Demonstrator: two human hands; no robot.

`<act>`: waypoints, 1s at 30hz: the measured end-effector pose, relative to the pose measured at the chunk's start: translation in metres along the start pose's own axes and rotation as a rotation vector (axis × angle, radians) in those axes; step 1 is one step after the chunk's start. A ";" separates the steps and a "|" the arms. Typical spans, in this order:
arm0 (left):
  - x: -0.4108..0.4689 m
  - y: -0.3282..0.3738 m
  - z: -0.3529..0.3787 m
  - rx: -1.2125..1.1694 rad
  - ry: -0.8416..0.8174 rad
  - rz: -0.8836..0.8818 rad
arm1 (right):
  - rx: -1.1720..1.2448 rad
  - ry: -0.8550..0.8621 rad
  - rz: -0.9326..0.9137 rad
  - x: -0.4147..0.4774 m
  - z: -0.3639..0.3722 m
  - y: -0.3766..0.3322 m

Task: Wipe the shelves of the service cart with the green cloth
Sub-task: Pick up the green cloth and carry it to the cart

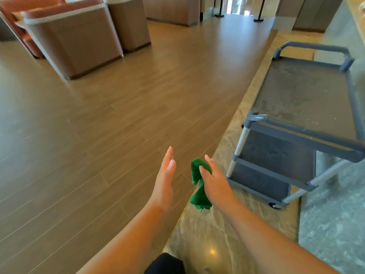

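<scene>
1. You stand where a wooden floor (98,135) meets a polished stone strip (246,224).
2. Your right hand (212,180) grips the green cloth (199,196), which is bunched under the fingers with its tail hanging free in the air.
3. Your left hand (165,180) is flat, fingers straight and together, holding nothing.
4. The cloth looks soft, light and limp. It would likely wipe better spread flat under your palm than wadded.
5. The service cart (306,135) stands to your right, apart from both hands. Its top shelf (306,95) looks smeared and speckled.
</scene>
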State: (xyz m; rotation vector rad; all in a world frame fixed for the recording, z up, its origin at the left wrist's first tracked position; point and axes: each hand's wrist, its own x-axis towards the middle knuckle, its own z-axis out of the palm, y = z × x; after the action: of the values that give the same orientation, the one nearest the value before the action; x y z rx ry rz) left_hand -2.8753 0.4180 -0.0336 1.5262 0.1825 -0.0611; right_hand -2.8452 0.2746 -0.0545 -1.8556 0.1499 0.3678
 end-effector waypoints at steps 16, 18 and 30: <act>0.250 0.032 -0.085 -0.058 -0.116 -0.012 | 0.063 0.112 0.074 0.222 0.047 -0.077; 0.279 0.034 -0.097 -0.064 -0.115 -0.010 | 0.048 0.123 0.085 0.248 0.053 -0.085; 0.415 0.031 -0.109 -0.041 -0.159 -0.054 | 0.118 0.159 0.185 0.376 0.055 -0.105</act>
State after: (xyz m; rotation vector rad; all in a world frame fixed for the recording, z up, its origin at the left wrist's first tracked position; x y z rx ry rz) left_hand -2.4706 0.5586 -0.0721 1.4686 0.0974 -0.2201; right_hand -2.4708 0.3902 -0.0963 -1.7582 0.4451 0.3305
